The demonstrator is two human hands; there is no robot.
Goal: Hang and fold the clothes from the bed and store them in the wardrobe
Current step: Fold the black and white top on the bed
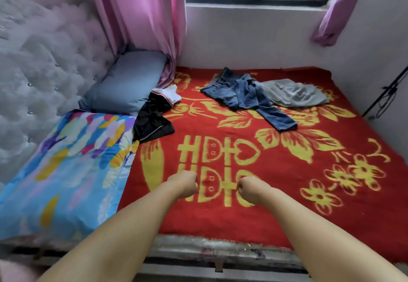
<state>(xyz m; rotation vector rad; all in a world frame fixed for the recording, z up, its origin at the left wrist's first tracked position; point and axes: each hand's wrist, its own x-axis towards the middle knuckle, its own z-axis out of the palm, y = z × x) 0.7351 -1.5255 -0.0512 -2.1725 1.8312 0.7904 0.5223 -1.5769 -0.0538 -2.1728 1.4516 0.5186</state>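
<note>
Both fists clenched, empty: left hand [182, 183], right hand [249, 190], lower centre; jeans [247, 96] untouched upper centre — prob. not started.

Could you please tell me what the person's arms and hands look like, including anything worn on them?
Both forearms are bare, with no sleeves in view. The left hand and right hand show no gloves, rings, watch or bracelet.

Both fists curled, holding nothing: left hand [183, 183], right hand [249, 190], above red bed [276, 204]. Jeans [247, 96], grey garment [293, 94] touching near far wall; black shorts [152, 119], white garment [169, 95] by blue pillow [125, 82].
</note>
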